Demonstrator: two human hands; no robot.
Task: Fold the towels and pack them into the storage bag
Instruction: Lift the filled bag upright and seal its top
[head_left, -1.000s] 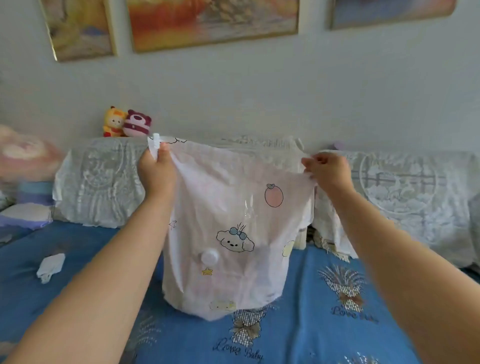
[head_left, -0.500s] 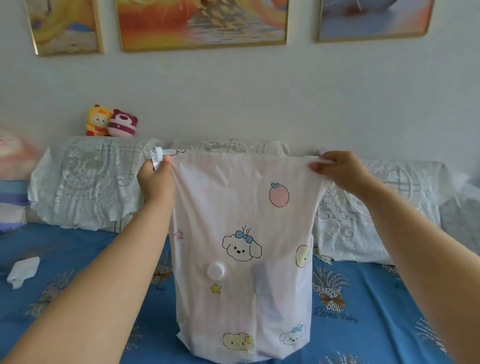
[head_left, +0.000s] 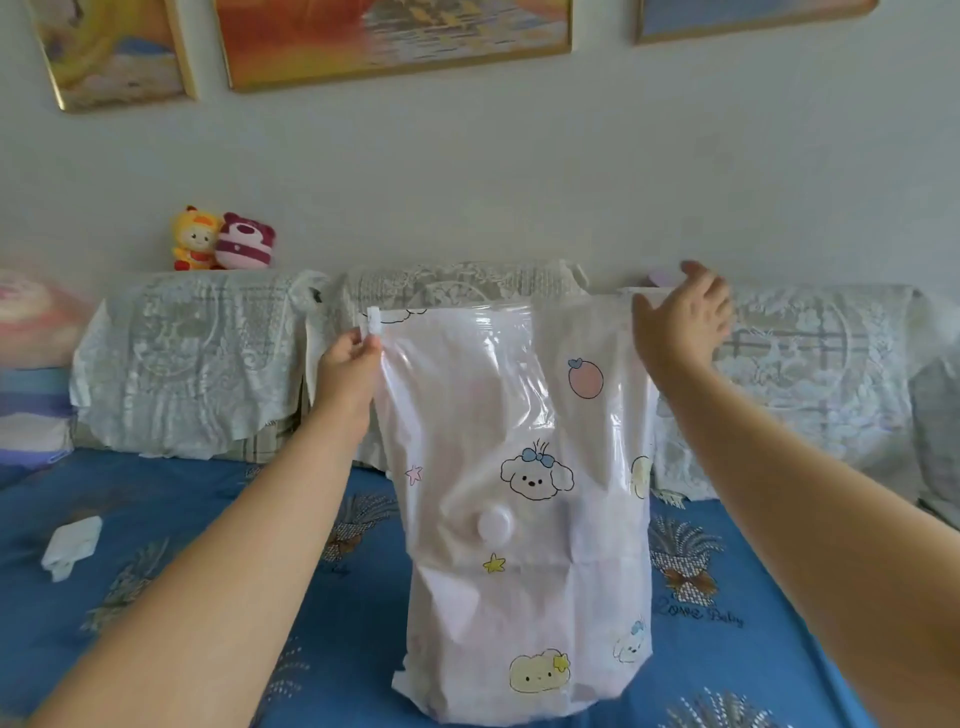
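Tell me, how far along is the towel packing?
Done, it seems: the storage bag stands full on the blue bed sheet, pale folded fabric showing through. In hand: the left hand pinches the bag's top corner by the white slider clip, while the right hand is open at the other corner. Left: probably sealing the top; whether it is shut I cannot tell.
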